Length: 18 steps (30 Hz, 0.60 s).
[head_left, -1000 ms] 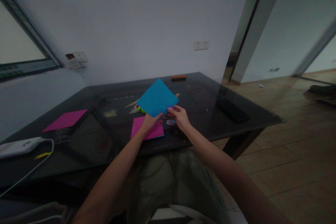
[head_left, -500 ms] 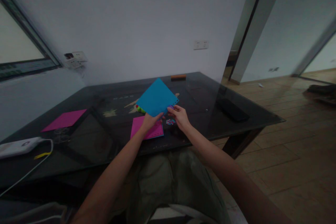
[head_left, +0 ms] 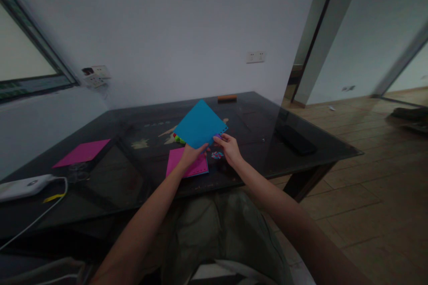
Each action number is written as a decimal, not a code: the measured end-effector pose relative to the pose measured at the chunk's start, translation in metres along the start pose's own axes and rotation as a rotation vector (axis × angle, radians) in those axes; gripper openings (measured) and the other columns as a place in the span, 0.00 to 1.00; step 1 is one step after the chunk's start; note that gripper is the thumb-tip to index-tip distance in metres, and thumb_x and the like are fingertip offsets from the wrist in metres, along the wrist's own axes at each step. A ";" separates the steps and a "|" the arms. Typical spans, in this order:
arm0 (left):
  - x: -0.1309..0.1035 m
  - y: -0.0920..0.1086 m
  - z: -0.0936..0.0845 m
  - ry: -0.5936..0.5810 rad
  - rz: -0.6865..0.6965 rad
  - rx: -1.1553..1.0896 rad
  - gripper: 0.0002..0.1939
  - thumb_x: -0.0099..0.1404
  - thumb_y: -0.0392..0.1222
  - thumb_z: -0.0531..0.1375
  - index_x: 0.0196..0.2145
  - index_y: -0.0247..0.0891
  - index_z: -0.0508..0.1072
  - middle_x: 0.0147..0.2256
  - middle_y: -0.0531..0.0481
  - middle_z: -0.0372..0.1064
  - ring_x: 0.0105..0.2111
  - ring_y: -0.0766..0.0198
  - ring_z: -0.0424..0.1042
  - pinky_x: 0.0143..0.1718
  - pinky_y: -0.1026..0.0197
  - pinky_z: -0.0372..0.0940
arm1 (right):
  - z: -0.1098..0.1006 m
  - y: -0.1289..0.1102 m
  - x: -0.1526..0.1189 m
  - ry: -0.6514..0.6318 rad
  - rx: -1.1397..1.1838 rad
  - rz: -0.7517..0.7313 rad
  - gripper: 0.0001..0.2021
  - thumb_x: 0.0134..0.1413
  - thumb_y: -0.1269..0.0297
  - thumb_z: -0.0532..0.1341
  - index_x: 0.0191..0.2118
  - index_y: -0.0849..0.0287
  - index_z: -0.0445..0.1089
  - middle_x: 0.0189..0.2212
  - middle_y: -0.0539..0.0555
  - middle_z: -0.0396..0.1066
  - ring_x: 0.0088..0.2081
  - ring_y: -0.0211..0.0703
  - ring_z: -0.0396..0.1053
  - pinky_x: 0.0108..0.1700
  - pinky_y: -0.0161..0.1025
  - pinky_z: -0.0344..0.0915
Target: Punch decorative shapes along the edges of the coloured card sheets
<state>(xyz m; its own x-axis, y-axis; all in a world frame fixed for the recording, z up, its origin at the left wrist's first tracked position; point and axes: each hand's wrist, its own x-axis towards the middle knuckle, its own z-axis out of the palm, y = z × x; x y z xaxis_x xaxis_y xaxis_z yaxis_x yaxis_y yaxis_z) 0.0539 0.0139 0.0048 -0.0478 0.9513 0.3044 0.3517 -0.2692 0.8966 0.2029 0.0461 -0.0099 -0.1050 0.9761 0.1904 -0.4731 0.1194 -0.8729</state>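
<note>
A blue sheet of paper (head_left: pixel 200 124) is held up at a tilt above the table, with a row of small holes along its right lower edge. My left hand (head_left: pixel 193 153) grips its lower corner, thumb on top and the other fingers mostly hidden beneath. My right hand (head_left: pixel 230 146) is closed on a small purple hole punch (head_left: pixel 218 136) set at the sheet's lower right edge. Below lies a pink sheet (head_left: pixel 174 160) with holes along its near edge, over a blue one. Beside it is a small pile of coloured paper bits (head_left: pixel 217 155).
A green and red object (head_left: pixel 179 139) is partly hidden behind the blue sheet. Another pink sheet (head_left: pixel 82 153) lies left on the dark glossy table (head_left: pixel 133 178), near a white power strip (head_left: pixel 26 187) with a cable. An orange-brown bar (head_left: pixel 227 98) lies at the back; a black object (head_left: pixel 296 139) lies right.
Almost nothing differs. Both hands, the blue sheet and the purple punch stay in nearly the same place.
</note>
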 end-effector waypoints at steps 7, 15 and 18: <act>0.001 -0.003 0.000 -0.004 0.016 -0.023 0.12 0.53 0.46 0.61 0.31 0.35 0.71 0.25 0.45 0.74 0.27 0.59 0.73 0.35 0.57 0.68 | -0.001 0.001 0.001 0.001 -0.017 -0.005 0.14 0.32 0.60 0.70 0.27 0.59 0.70 0.26 0.50 0.71 0.27 0.35 0.66 0.31 0.34 0.63; 0.000 -0.002 0.000 -0.014 0.007 -0.025 0.11 0.53 0.47 0.61 0.30 0.37 0.70 0.26 0.45 0.74 0.27 0.59 0.72 0.34 0.58 0.67 | 0.000 -0.001 -0.001 0.004 -0.009 -0.015 0.15 0.31 0.59 0.71 0.27 0.59 0.69 0.25 0.49 0.71 0.26 0.35 0.66 0.31 0.34 0.62; 0.000 -0.001 0.000 -0.018 0.020 -0.009 0.10 0.53 0.47 0.61 0.29 0.38 0.69 0.25 0.46 0.73 0.26 0.60 0.72 0.32 0.59 0.67 | 0.000 -0.001 -0.001 0.005 -0.013 -0.010 0.14 0.31 0.59 0.70 0.27 0.59 0.70 0.26 0.49 0.71 0.27 0.36 0.66 0.32 0.34 0.62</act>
<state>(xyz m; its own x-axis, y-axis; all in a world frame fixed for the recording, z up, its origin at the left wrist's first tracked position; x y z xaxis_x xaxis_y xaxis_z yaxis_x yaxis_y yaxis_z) 0.0538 0.0139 0.0035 -0.0242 0.9484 0.3162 0.3444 -0.2890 0.8932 0.2035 0.0452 -0.0087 -0.0956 0.9757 0.1970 -0.4630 0.1317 -0.8765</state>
